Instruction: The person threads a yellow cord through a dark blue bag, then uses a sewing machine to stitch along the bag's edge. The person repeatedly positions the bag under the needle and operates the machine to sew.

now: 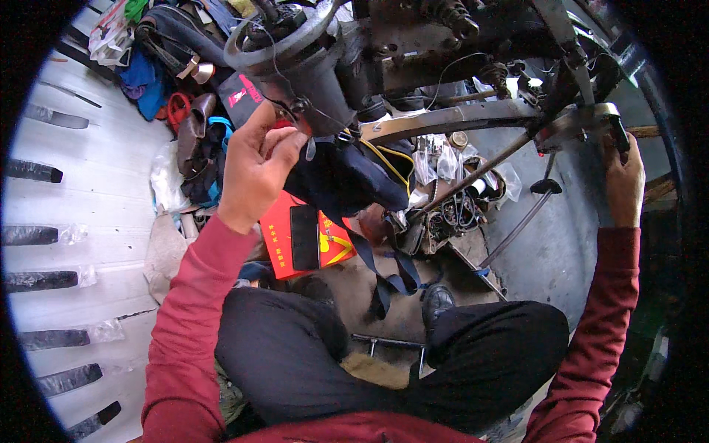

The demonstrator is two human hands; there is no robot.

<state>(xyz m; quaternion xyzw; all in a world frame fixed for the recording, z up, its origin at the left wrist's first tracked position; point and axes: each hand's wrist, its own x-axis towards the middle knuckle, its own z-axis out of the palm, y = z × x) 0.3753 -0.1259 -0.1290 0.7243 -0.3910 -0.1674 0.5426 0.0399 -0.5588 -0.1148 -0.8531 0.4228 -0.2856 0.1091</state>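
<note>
My left hand (pixel 255 170) is closed in a pinch beside the metal body of a sewing machine (pixel 314 77), at a dark fabric piece (pixel 240 103) with a pink print. A bit of red shows by its fingertips, which are partly hidden. Just right of this hand hangs a dark blue bag (pixel 351 177) with yellow piping and a loose strap (pixel 380 277); whether the printed piece belongs to it, I cannot tell. Far to the right, my right hand (pixel 624 181) is wrapped round a black crank handle (pixel 619 134) on the machine's wheel.
Under the bag lie a red box (pixel 277 244) and a black phone (pixel 303 236). Shoes (pixel 196 136) and bags crowd the far left; small parts in plastic (pixel 443 159) lie beyond the bag. Several dark strips (pixel 37 280) line the pale left surface. A metal rod (pixel 473 173) slants across the middle.
</note>
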